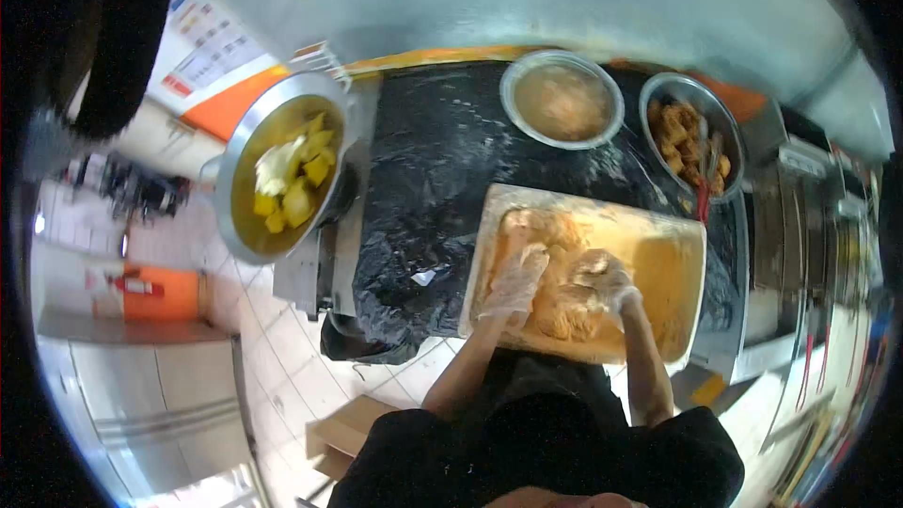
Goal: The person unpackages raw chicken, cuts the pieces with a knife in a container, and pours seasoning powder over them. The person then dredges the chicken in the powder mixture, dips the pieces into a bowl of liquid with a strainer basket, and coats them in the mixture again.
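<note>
A pale rectangular tub (691, 268) holds orange-tinted flour and several coated pieces that look like chicken. Both my hands are inside it, in clear plastic gloves dusted with the flour. My left hand (517, 280) lies against the coating at the tub's left side, its fingers stretched forward. To its right, my right hand (607, 277) has curled fingers around a floured chicken piece (591, 263); the fingers partly cover it. Another coated piece (567, 315) rests between the hands, nearer my body. Motion blur softens the fingertips.
Black plastic (423, 188) covers the table. Behind the tub stand a metal bowl of cloudy liquid (562, 102) and a bowl of brown pieces (679, 136) with red-handled tongs (704, 198). A large pot (246, 146) with yellow chunks is at left. A cardboard box (353, 433) sits on the floor.
</note>
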Motion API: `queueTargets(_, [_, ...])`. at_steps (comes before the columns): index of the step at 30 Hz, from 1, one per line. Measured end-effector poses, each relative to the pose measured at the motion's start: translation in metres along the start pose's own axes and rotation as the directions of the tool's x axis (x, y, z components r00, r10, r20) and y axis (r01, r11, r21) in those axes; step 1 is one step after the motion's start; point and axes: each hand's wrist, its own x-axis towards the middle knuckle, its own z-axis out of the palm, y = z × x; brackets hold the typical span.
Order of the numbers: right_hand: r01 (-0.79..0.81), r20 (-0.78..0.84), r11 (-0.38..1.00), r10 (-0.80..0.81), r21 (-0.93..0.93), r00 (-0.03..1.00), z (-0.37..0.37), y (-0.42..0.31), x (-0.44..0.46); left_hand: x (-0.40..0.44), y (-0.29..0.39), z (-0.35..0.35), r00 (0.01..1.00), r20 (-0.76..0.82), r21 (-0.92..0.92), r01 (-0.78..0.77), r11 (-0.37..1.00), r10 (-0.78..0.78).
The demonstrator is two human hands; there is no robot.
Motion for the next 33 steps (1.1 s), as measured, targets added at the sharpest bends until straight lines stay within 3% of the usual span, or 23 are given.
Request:
queueTargets(1, [0.056,0.009,0.981,-0.059,0.188,0.998,-0.003,-0.022,-0.007,-0.001,-0.005,-0.006,0.994,0.09,0.334,-0.093,0.938,0.066])
queueTargets(3, [0.12,-0.025,0.966,-0.118,0.227,0.993,-0.015,-0.058,0.017,0.006,-0.025,-0.005,0.981,0.166,0.598,-0.182,0.781,0.102])
queueTargets(6, [0.243,-0.102,0.953,-0.228,0.179,0.968,-0.028,-0.122,0.102,0.033,-0.074,0.021,0.989,0.105,0.713,-0.148,0.685,0.105])
queueTargets(7, [0.349,-0.067,0.879,-0.347,0.326,0.936,-0.018,-0.146,0.12,0.036,-0.089,0.03,0.99,0.063,0.755,-0.132,0.642,0.13])
queueTargets(10, [0.668,-0.09,0.711,-0.667,0.219,0.739,-0.071,-0.052,0.449,0.037,-0.12,0.052,0.979,-0.023,0.86,-0.084,0.504,0.202])
queueTargets(12, [0.596,-0.258,0.797,-0.558,0.098,0.789,-0.065,-0.067,0.473,0.038,-0.13,0.059,0.98,-0.046,0.879,-0.053,0.475,0.195])
queueTargets(13, [0.45,-0.162,0.766,-0.425,0.46,0.89,-0.055,-0.087,0.458,0.038,-0.126,0.057,0.992,-0.053,0.854,-0.013,0.521,0.112])
queueTargets(14, [0.492,-0.157,0.871,-0.486,-0.002,0.86,-0.054,-0.105,0.439,0.038,-0.122,0.055,0.998,-0.059,0.828,0.033,0.559,0.027])
queueTargets(15, [0.413,-0.105,0.782,-0.513,-0.466,0.852,-0.058,-0.121,0.41,0.038,-0.106,0.046,0.984,-0.077,0.695,0.167,0.699,-0.158])
queueTargets(16, [0.267,-0.053,0.499,-0.537,-0.824,0.842,-0.063,-0.136,0.382,0.029,-0.096,0.036,0.995,-0.034,0.673,0.089,0.734,-0.09])
queueTargets(17, [0.225,-0.052,0.433,-0.542,-0.873,0.839,-0.058,-0.157,0.339,0.019,-0.081,0.026,1.0,0.011,0.646,0.009,0.763,-0.02])
queueTargets(18, [0.235,-0.053,0.46,-0.53,-0.856,0.846,-0.055,-0.168,0.291,0.01,-0.067,0.015,0.997,0.054,0.616,-0.072,0.784,0.049])
queueTargets(19, [0.251,-0.056,0.526,-0.499,-0.812,0.865,-0.049,-0.171,0.24,0.022,-0.105,0.024,0.964,0.08,0.748,-0.226,0.624,0.255])
queueTargets(21, [0.127,-0.004,0.727,-0.175,-0.675,0.985,-0.026,-0.164,0.139,0.049,-0.141,0.039,0.868,0.01,0.774,-0.321,0.546,0.496])
queueTargets(23, [-0.069,0.058,0.721,0.15,-0.69,0.987,-0.005,-0.127,0.078,0.073,-0.156,0.055,0.827,-0.253,0.564,-0.295,0.771,0.502])
queueTargets(24, [0.17,0.2,0.43,0.025,-0.887,0.98,-0.009,-0.07,0.086,0.089,-0.182,0.062,0.861,-0.144,0.667,-0.279,0.691,0.487])
queueTargets(25, [0.34,0.334,0.044,-0.101,-0.939,0.937,-0.012,-0.015,0.095,0.103,-0.216,0.066,0.892,-0.037,0.757,-0.269,0.595,0.451])
queueTargets(26, [0.202,0.205,0.346,-0.028,-0.916,0.978,0.003,-0.008,0.082,0.084,-0.154,0.039,0.99,0.063,0.607,-0.14,0.782,0.129])
queueTargets(27, [0.029,0.072,0.605,0.046,-0.796,0.996,0.02,-0.004,0.068,0.062,-0.085,0.01,0.965,0.155,0.509,0.103,0.854,-0.209])
queueTargets(29, [0.009,-0.003,0.277,-0.041,-0.961,0.999,0.034,0.076,0.106,0.073,-0.126,0.03,0.983,-0.009,0.53,0.159,0.833,-0.182])
queueTargets(31, [-0.042,-0.018,0.441,0.059,-0.897,0.998,0.022,0.049,0.072,0.07,-0.143,0.03,0.98,-0.064,0.583,0.191,0.79,-0.19])
queueTargets(32, [-0.132,-0.064,0.603,0.134,-0.787,0.989,0.008,-0.002,0.041,0.067,-0.136,0.026,0.977,-0.039,0.613,0.188,0.767,-0.208])
queueTargets(33, [-0.12,-0.113,0.545,0.047,-0.83,0.992,-0.011,0.01,0.045,0.064,-0.121,0.022,0.975,-0.014,0.639,0.181,0.747,-0.224])
